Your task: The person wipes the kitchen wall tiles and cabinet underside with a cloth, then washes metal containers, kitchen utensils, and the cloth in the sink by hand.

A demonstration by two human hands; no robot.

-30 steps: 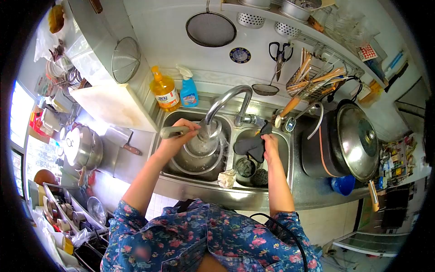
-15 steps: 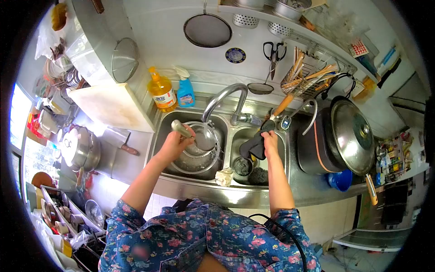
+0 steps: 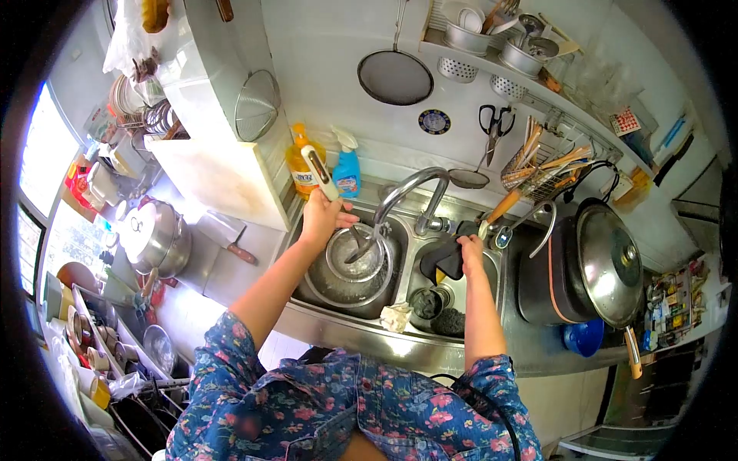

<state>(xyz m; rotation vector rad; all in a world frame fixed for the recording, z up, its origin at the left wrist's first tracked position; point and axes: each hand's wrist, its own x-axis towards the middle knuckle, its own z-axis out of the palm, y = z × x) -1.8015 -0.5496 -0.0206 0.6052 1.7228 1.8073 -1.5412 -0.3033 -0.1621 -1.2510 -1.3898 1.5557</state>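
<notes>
My left hand (image 3: 323,218), over the left sink basin, is closed around a utensil with a pale handle (image 3: 320,174) pointing up. Its dark metal end is below the fingers, above a round strainer (image 3: 355,260) in a larger clear bowl (image 3: 338,294) under the faucet (image 3: 415,180). In the right basin my right hand (image 3: 470,253) grips a black flat item (image 3: 443,260), perhaps a cloth or glove; a bit of yellow shows beneath it. Near it are a small metal cup (image 3: 427,303) and a dark scouring pad (image 3: 449,322).
A crumpled pale cloth (image 3: 396,316) lies on the sink's front edge. Two bottles, one orange (image 3: 301,165) and one blue (image 3: 347,173), stand behind. A cleaver (image 3: 223,234) and a pot (image 3: 156,238) are left; a large lidded pot (image 3: 550,269) is right.
The view has shifted. My left hand has turned the utensil so its handle points up and its metal end shows over the strainer. My right hand still holds the black item, whose folds have changed.
</notes>
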